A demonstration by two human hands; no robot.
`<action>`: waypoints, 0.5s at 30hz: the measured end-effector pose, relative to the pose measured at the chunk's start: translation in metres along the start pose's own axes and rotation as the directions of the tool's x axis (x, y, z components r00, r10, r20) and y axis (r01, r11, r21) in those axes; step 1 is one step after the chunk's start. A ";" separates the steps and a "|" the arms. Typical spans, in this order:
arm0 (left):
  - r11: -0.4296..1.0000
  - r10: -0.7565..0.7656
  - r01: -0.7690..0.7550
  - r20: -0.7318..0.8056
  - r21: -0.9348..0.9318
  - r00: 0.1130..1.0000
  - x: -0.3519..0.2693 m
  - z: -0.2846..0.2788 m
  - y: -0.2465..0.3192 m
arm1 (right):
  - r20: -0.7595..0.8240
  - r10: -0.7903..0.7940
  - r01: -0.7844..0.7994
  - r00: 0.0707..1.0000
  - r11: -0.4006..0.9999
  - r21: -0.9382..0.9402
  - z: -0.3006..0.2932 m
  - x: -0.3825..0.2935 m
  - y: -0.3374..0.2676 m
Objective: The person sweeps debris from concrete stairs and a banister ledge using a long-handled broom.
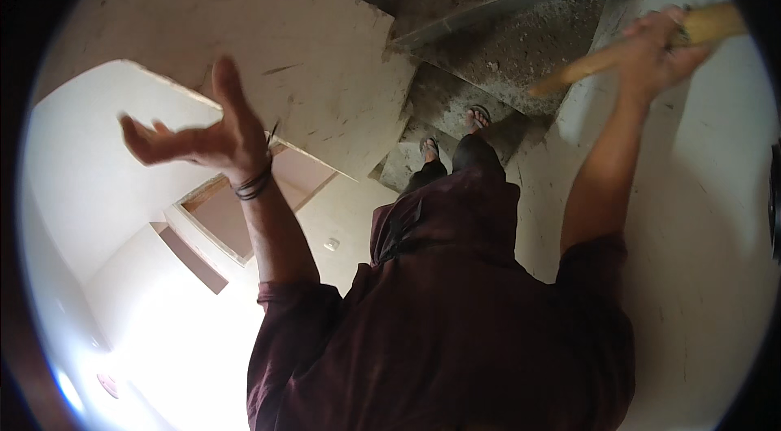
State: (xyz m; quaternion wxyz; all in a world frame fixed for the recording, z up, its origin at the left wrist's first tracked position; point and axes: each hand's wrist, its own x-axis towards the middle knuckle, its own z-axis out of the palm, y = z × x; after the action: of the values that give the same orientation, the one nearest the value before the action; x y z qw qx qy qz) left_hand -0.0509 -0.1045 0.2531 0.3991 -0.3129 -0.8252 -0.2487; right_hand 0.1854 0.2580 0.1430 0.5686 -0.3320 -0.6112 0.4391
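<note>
My left hand [207,129] is raised with its fingers spread, holding nothing, in front of a pale wall [256,58]; dark bands circle the wrist. At the upper right my right hand [656,52] grips a hand brush or broom [589,71] by its yellowish-brown handle. The wider yellowish end [717,22] reaches to the rim of the view, and the thin end points down and left. Motion blur hides just what kind of tool it is. Below the hands I see my dark red garment and my sandalled feet on a stair.
Dirty, curving stair steps [488,46] lie beyond my feet, with small debris on them. A scuffed pale wall [659,235] runs close along my right side. To the left are a wall edge, a framed opening [219,220] and a bright light.
</note>
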 end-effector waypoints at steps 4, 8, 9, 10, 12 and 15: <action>0.931 -0.312 0.348 0.259 -0.108 0.914 -0.056 -0.001 -0.066 | -0.093 0.030 -0.034 0.995 0.998 -0.051 -0.024 -0.016 -0.005; 0.772 -0.334 0.464 0.344 -0.434 0.878 -0.081 0.006 -0.090 | -0.121 0.106 -0.128 0.987 0.973 -0.191 -0.055 -0.085 0.017; 0.700 -0.366 0.490 0.328 -0.520 0.871 -0.088 0.009 -0.095 | -0.165 0.165 -0.203 0.972 0.947 -0.248 -0.061 -0.110 0.026; 0.726 -0.324 0.439 0.300 -0.529 0.897 -0.091 0.011 -0.105 | -0.220 0.220 -0.281 0.950 0.912 -0.299 -0.069 -0.137 0.033; 0.720 -0.372 0.444 0.244 -0.534 0.896 -0.094 0.009 -0.105 | -0.256 0.166 -0.269 0.952 0.852 -0.449 -0.100 -0.194 0.055; 0.693 -0.296 0.382 0.241 -0.612 0.924 -0.096 0.014 -0.090 | -0.326 0.286 -0.421 0.901 0.758 -0.498 -0.130 -0.291 0.078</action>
State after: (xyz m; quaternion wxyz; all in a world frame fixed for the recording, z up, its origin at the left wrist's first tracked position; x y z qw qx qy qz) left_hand -0.0760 -0.1872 0.1530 0.1614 -0.2880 -0.7540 -0.5678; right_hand 0.3447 0.0462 -0.0495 0.4195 -0.6414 -0.5678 0.3003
